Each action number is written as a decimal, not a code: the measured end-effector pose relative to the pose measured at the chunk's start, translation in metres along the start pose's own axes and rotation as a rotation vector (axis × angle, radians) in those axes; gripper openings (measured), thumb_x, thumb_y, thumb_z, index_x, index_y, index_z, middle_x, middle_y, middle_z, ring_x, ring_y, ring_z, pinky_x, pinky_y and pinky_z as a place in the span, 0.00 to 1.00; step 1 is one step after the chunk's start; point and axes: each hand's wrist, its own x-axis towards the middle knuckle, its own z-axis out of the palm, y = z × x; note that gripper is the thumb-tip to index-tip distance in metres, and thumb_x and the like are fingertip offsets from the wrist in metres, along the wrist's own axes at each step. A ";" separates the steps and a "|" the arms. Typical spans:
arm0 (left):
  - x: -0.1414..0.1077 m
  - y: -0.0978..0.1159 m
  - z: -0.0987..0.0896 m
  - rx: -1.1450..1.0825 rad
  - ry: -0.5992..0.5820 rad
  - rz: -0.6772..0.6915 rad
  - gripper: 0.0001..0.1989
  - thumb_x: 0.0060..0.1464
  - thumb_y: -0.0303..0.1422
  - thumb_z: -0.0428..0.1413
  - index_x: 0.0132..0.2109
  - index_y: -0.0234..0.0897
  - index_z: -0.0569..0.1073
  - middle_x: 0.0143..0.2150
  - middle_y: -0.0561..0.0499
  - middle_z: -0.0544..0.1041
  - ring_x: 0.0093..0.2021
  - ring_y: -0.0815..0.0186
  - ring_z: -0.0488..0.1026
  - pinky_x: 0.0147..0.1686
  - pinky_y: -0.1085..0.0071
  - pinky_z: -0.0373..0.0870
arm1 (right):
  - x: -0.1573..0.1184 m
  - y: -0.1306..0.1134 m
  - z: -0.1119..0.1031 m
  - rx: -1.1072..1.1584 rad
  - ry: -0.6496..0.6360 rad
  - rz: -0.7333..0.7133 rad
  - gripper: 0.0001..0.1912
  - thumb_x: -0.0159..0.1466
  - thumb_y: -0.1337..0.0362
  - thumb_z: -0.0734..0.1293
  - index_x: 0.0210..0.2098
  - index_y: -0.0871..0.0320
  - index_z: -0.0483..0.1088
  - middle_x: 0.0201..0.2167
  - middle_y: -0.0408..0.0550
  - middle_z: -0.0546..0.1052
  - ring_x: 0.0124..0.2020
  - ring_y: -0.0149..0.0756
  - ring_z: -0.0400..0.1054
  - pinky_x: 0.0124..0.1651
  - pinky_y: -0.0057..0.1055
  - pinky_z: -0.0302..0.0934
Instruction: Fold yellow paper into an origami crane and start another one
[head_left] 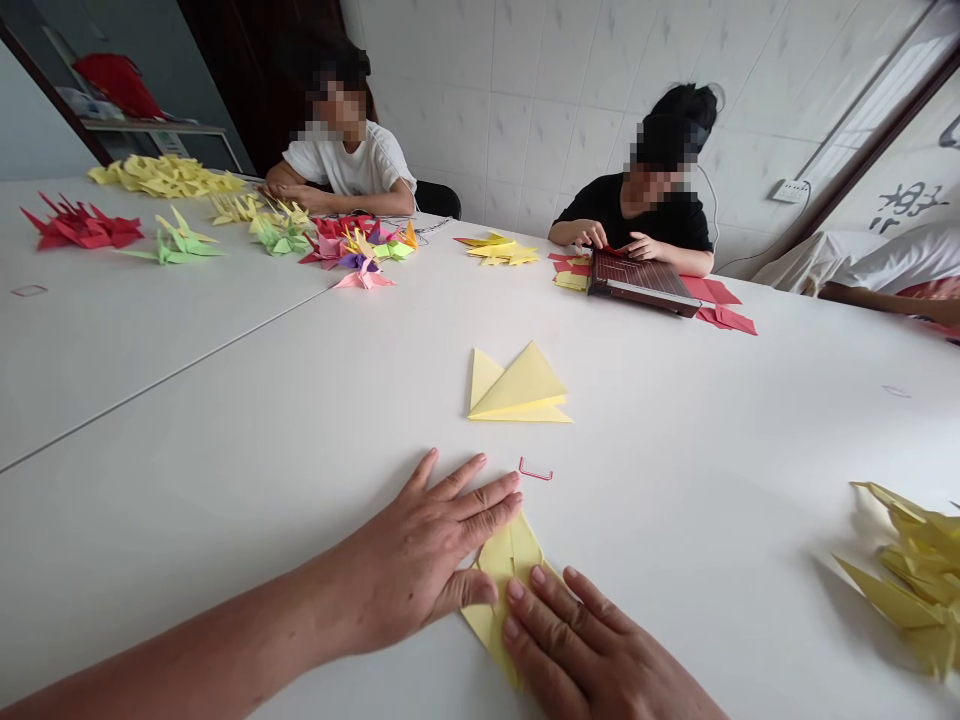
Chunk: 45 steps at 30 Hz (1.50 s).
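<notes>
A folded yellow paper (513, 550) lies flat on the white table, its folded flaps meeting along a line down the middle. My left hand (442, 545) rests over its upper left side, fingers spread, with the thumb on the paper. Across its lower right part lies my right hand (577, 640), fingers stretched out and pressing on the sheet. Both hands cover parts of the paper's edges. Just beyond them sits another folded yellow paper (517, 388) with pointed corners.
Yellow folded cranes (911, 580) stand at the right edge. Piles of red cranes (82, 225), green cranes (180, 242) and yellow cranes (161, 176) lie far left. Across the table, one person (352, 165) sits, and another person (637, 215) handles red paper on a paper trimmer (641, 283).
</notes>
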 end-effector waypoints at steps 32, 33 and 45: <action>-0.012 0.027 0.003 -0.108 0.366 -0.287 0.28 0.65 0.43 0.35 0.69 0.43 0.42 0.70 0.46 0.45 0.69 0.52 0.39 0.62 0.48 0.48 | 0.002 -0.046 -0.044 0.407 -0.150 0.307 0.19 0.66 0.57 0.61 0.53 0.59 0.66 0.58 0.49 0.68 0.60 0.39 0.60 0.67 0.39 0.45; -0.018 0.031 0.003 -0.079 0.354 -0.205 0.28 0.65 0.44 0.36 0.68 0.44 0.45 0.70 0.47 0.46 0.69 0.52 0.38 0.63 0.49 0.47 | 0.002 -0.046 -0.043 0.413 -0.142 0.306 0.18 0.66 0.58 0.61 0.52 0.59 0.66 0.57 0.49 0.69 0.59 0.39 0.60 0.67 0.39 0.45; -0.022 0.043 0.002 -0.031 0.016 -0.015 0.30 0.61 0.52 0.37 0.67 0.53 0.45 0.70 0.53 0.48 0.69 0.48 0.37 0.60 0.37 0.33 | -0.003 -0.048 -0.027 0.338 -0.074 0.266 0.20 0.66 0.59 0.62 0.55 0.59 0.65 0.52 0.52 0.72 0.57 0.42 0.62 0.66 0.39 0.44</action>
